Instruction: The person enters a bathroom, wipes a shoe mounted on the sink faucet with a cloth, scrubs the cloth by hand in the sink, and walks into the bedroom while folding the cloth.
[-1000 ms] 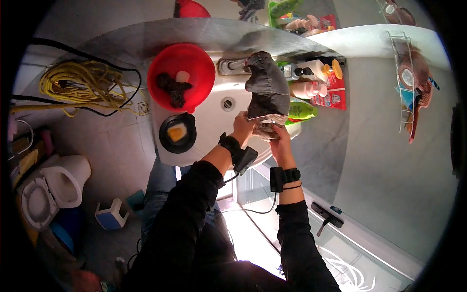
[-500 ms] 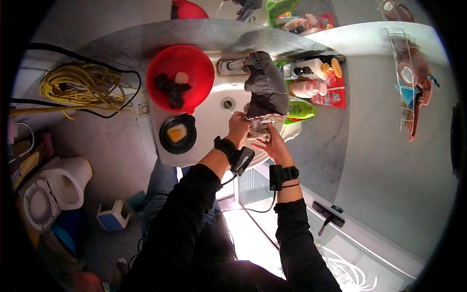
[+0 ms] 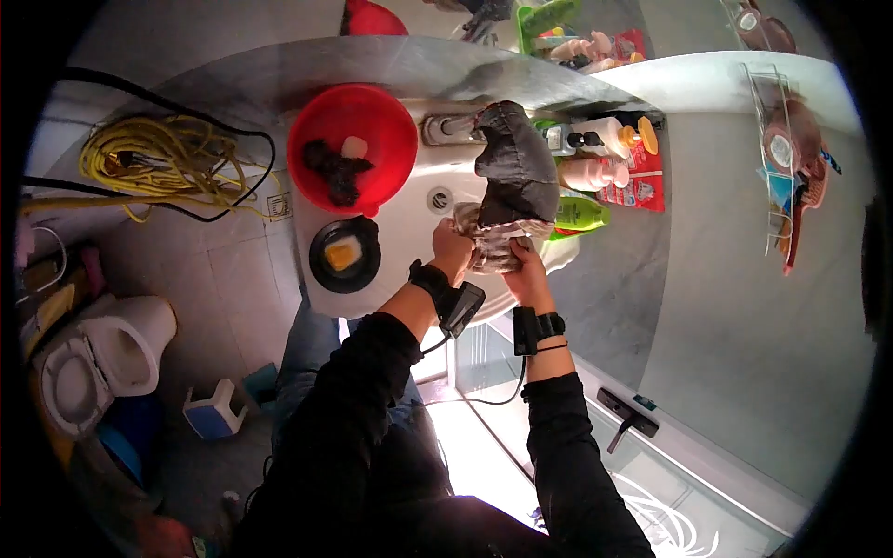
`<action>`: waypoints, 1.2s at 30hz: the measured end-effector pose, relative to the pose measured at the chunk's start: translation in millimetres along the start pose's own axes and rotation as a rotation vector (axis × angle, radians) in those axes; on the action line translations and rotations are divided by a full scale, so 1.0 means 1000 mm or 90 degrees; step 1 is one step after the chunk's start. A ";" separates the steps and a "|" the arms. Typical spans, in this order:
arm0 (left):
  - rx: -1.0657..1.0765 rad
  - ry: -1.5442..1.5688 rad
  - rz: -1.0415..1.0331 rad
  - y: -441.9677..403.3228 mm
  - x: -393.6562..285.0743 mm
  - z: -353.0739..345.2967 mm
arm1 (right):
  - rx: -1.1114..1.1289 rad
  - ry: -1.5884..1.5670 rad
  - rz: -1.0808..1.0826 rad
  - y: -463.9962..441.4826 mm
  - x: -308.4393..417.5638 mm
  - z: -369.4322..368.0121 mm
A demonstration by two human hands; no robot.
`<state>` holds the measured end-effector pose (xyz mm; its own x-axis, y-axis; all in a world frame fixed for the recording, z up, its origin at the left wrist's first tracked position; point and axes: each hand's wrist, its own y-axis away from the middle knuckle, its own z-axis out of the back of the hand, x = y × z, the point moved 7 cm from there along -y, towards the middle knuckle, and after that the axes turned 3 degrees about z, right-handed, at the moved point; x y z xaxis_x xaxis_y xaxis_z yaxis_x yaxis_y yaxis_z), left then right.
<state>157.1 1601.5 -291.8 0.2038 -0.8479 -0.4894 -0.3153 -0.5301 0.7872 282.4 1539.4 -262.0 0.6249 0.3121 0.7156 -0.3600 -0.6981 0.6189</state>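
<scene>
Over the right part of the white sink (image 3: 414, 246) I hold a dark grey padded fabric piece (image 3: 516, 172) with a furry grey-brown edge; its exact kind I cannot make out. My left hand (image 3: 451, 251) is closed on the left side of that furry edge. My right hand (image 3: 528, 277) grips the same edge on its right side, fingers partly hidden by the fur. The piece's upper end reaches close to the metal faucet (image 3: 451, 128). Left of the hands, a red basin (image 3: 386, 153) contains a dark wet clump (image 3: 337, 175) and a small whitish lump.
A black dish (image 3: 326, 279) with a yellow-and-white block sits on the sink's left edge. Several bottles, including a green bottle (image 3: 581, 214), stand at the right rim. A coiled yellow hose (image 3: 153, 163) and a toilet (image 3: 130, 349) lie to the left. A mirror runs along the back.
My right hand's spread fingers have closed on the furry edge. More of the fur shows between my hands. The whole view has shifted slightly.
</scene>
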 end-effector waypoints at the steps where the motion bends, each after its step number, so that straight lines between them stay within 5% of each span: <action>1: -0.010 0.013 0.003 0.004 -0.003 0.000 | 0.014 -0.047 -0.013 0.001 -0.001 -0.001; 6: 0.085 0.040 -0.081 -0.008 0.005 -0.008 | 0.015 -0.075 -0.012 0.007 0.005 -0.005; 11: 0.162 0.066 -0.106 -0.006 0.006 -0.022 | -0.040 0.251 0.081 -0.002 0.014 0.005; 16: 0.233 0.164 0.085 0.004 0.006 -0.037 | -0.016 0.496 0.110 -0.003 0.015 0.005; 18: 0.238 0.150 0.054 0.009 -0.001 -0.041 | 0.026 0.671 0.207 0.002 0.020 -0.008; 23: 0.174 0.073 -0.091 -0.006 -0.005 -0.036 | 0.042 0.489 0.151 0.014 0.024 -0.015; 28: 0.167 0.136 -0.052 -0.011 0.010 -0.032 | -0.063 0.199 0.244 0.018 0.041 -0.010; 33: 0.157 0.129 -0.017 -0.008 0.015 -0.032 | -0.262 0.157 0.151 0.012 0.021 0.031; 36: 0.162 0.147 -0.040 0.005 0.003 -0.034 | -0.210 0.153 0.136 0.015 0.020 0.013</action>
<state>188.1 1596.7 -276.6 0.4249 -0.8056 -0.4130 -0.5110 -0.5900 0.6251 298.6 1526.9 -242.5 0.3479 0.3512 0.8693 -0.6889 -0.5331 0.4911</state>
